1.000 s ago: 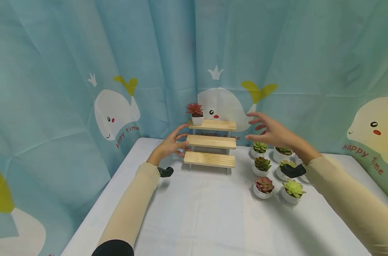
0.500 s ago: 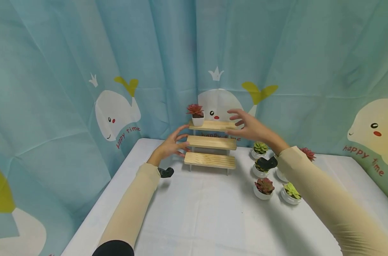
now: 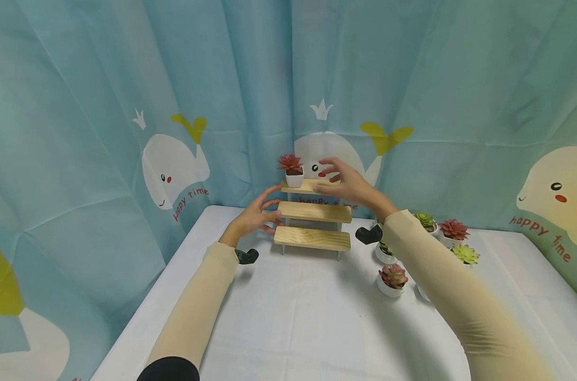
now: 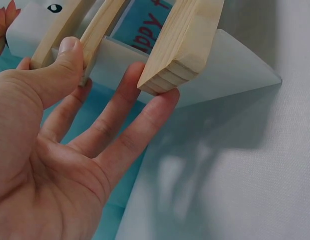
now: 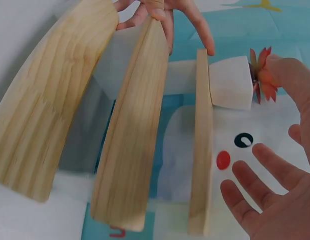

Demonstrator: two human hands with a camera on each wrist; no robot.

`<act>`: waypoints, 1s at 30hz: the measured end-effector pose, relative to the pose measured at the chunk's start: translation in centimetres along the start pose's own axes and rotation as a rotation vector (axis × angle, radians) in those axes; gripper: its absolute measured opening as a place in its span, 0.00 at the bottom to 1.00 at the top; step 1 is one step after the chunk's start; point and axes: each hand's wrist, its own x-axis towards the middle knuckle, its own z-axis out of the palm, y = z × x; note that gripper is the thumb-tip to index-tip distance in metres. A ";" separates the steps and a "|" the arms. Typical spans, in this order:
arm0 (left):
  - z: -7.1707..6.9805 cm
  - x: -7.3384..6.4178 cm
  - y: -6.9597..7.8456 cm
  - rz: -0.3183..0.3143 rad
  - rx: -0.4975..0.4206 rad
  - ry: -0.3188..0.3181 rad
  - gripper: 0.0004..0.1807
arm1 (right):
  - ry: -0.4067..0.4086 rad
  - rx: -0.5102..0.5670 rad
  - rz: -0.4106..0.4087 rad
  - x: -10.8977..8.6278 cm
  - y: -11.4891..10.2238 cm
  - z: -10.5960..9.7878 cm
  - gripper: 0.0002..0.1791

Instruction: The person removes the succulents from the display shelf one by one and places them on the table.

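Note:
A three-tier wooden display stand [image 3: 314,211] with pale side panels stands at the back of the table. On the left end of its top tier sits a red succulent [image 3: 290,164] in a square white pot [image 5: 232,82]. My left hand [image 3: 251,217] is at the stand's left end; in the left wrist view its spread fingers [image 4: 157,107] touch the plank ends, and the thumb [image 4: 69,55] lies by the middle plank. My right hand [image 3: 347,182] is in front of the top tier, holding nothing, fingers apart, with the thumb near the red leaves in the right wrist view.
Several potted succulents stand on the right of the table, partly hidden by my right sleeve [image 3: 436,286]; a reddish one [image 3: 393,278] is nearest the front. A red one [image 3: 454,230] and a green one [image 3: 425,221] stand farther back. A blue whale-print curtain [image 3: 250,106] hangs behind.
My right hand has moved left from above the potted succulents to the top tier, close to the red succulent. The left hand stays at the stand's left end.

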 end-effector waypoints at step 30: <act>-0.1 0.2 -0.2 -0.021 -0.010 0.005 0.42 | 0.045 0.158 0.032 5.2 0.4 3.9 0.39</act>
